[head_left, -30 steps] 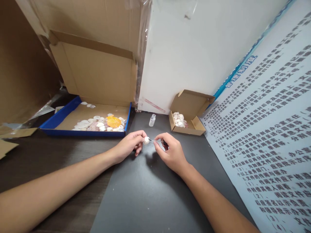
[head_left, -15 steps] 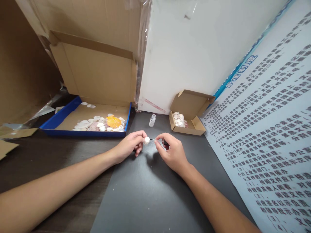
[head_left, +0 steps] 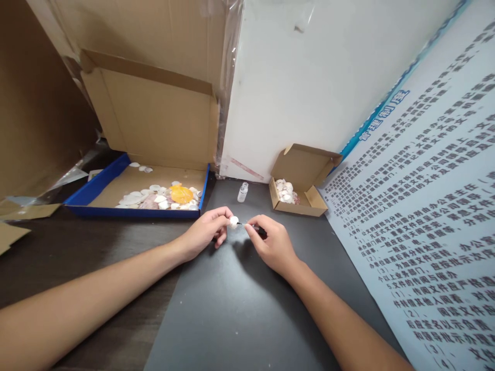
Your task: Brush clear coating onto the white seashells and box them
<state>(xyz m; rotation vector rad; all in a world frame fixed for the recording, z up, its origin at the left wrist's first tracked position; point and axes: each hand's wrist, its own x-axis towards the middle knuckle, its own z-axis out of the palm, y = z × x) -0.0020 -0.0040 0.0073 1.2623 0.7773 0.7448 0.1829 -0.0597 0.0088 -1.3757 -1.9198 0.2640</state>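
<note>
Dark table point(head_left: 216, 309), backed by a white panel point(head_left: 286, 87), as seen in the head view. One white shell point(head_left: 234, 221) is pinched at its left edge by the fingers of the left hand point(head_left: 204, 232), most of it projecting to their right. At its right edge, a thin, dark-tipped tool point(head_left: 240, 223) is pinched between the fingers of the right hand point(head_left: 275, 245).

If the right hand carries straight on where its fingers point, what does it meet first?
The white shell pinched in the left hand, most likely. The thin tool in the right hand appears to reach it, though depth leaves contact unclear.
</note>
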